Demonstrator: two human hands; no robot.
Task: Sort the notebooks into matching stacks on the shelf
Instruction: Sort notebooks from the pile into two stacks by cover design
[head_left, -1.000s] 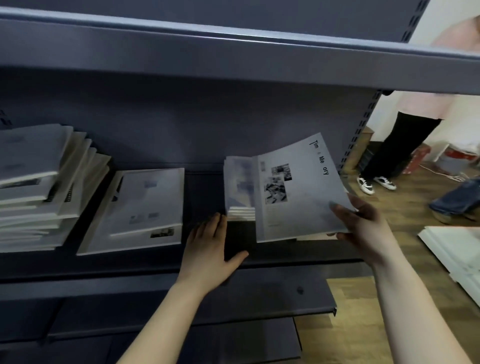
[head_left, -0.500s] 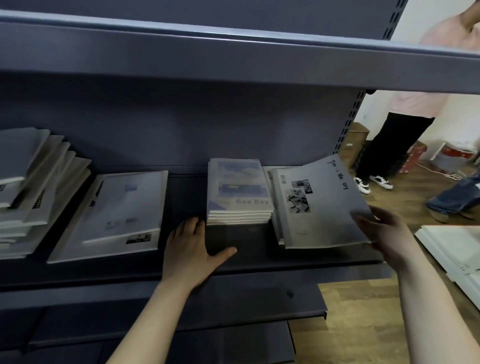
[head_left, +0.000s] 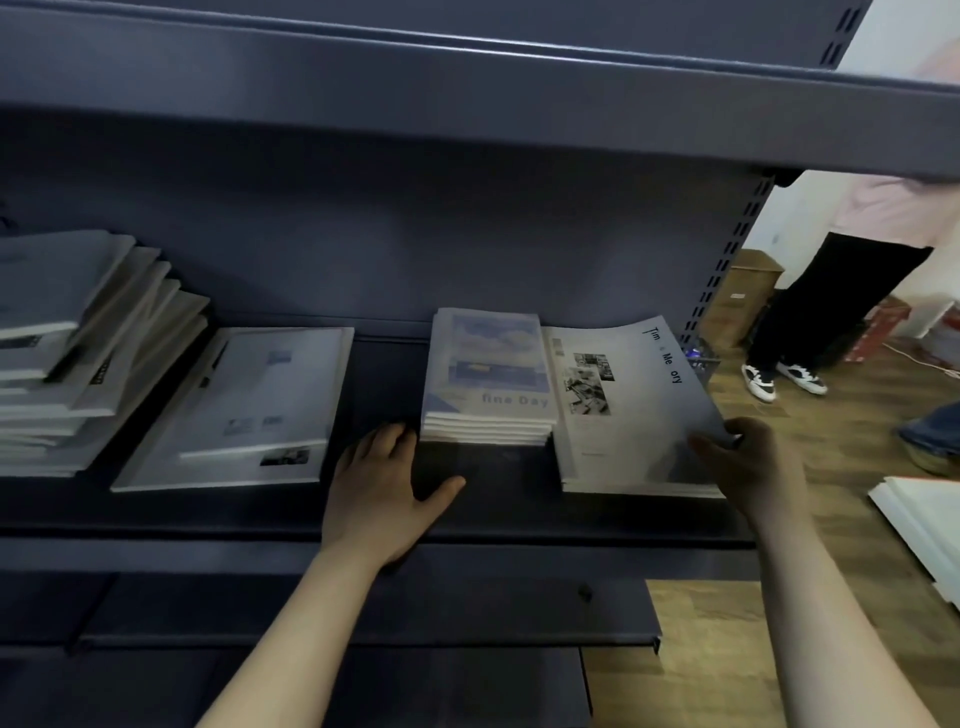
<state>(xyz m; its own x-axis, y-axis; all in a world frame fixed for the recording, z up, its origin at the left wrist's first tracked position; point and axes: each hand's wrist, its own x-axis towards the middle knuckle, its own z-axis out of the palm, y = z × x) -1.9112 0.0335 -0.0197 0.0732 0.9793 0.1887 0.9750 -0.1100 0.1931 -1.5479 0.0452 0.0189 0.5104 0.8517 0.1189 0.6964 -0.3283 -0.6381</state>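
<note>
Bystander legs (head_left: 831, 312) beside shelf (head_left: 493, 499), leaning notebook pile (head_left: 78, 364) at left

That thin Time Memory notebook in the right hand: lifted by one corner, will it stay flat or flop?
Probably flops: the Time Memory notebook looks thin and its far edge curves while the right hand pinches one corner. Likely light, since that pinch alone raises it. Its smooth-looking cover may slide on the stack beneath.

dark shelf (head_left: 498, 512) bears, left to right: slumped heap (head_left: 78, 358), flat pile (head_left: 249, 415), fine day stack (head_left: 488, 384), time memory stack (head_left: 628, 431).
</note>
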